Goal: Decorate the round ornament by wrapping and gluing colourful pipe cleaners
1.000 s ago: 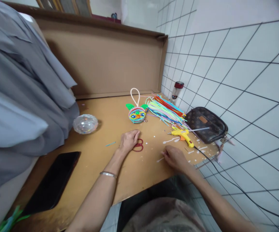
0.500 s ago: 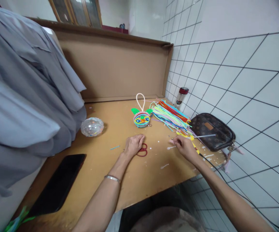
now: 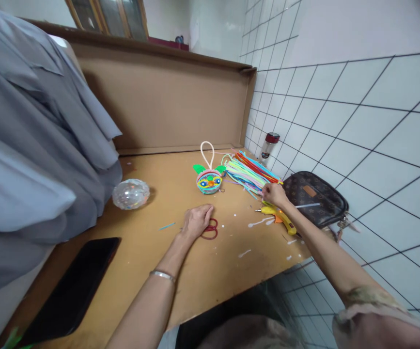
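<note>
My left hand [image 3: 197, 220] rests on the table with its fingers curled together, partly over the red-handled scissors [image 3: 211, 230]; what lies beneath the fingers is hidden. Over the near end of a heap of coloured pipe cleaners [image 3: 248, 170], my right hand [image 3: 275, 195] has its fingers pinched on pipe cleaners. Below that wrist lies a yellow hot glue gun [image 3: 287, 223], its nozzle pointing left. A round ornament [image 3: 209, 182] with a colourful face, green ears and a white loop stands beyond my left hand.
A clear faceted ball [image 3: 131, 194] sits on the left, with a black phone [image 3: 73, 288] nearer me. Grey cloth [image 3: 31, 121] hangs at the left edge. A brown patterned bag [image 3: 315, 198] and a red-capped bottle [image 3: 269, 144] stand by the tiled wall. Dried glue [image 3: 260, 222] marks the table.
My right hand has moved away from above the glue gun to the pipe cleaner heap, uncovering the gun. My left hand stays by the scissors. The whole view has shifted slightly.
</note>
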`<action>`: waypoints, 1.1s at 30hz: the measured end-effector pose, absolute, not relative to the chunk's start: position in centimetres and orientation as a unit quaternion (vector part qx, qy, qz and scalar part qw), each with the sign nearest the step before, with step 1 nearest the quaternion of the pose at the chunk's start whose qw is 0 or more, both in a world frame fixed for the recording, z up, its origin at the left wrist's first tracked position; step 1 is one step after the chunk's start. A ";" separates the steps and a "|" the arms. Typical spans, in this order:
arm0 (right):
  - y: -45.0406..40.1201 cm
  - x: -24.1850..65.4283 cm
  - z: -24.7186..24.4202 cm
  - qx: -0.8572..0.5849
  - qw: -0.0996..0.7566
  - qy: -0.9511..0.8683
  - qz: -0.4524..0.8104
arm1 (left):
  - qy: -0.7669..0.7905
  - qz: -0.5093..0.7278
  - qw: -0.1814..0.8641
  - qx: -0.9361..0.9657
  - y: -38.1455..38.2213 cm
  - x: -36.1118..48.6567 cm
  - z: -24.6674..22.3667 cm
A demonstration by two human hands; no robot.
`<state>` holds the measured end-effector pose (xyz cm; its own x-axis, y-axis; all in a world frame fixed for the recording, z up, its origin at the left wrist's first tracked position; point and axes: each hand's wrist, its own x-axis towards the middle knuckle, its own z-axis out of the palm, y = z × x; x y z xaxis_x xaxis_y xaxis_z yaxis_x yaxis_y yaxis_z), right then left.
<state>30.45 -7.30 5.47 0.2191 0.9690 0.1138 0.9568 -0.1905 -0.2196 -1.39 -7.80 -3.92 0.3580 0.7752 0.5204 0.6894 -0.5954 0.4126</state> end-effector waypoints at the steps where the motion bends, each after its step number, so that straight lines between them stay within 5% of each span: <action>1: -7.1 30.4 5.3 -0.770 0.113 -0.627 0.025 | 0.443 0.352 0.060 0.822 -7.8 -1.4 -3.9; 17: -8.2 25.7 6.7 -0.750 0.132 -0.645 -0.060 | 0.418 0.354 0.023 0.836 -8.0 -0.8 -3.4; 33: -12.8 16.5 2.3 -0.637 0.129 -0.759 0.044 | 0.398 0.400 -0.048 0.824 -8.1 -0.9 -3.1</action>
<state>16.50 -12.85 2.32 -0.1562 0.9776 0.1410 0.9551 0.1858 -0.2307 -0.85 -8.13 -3.12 0.3633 0.6173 0.6979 0.6942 -0.6789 0.2391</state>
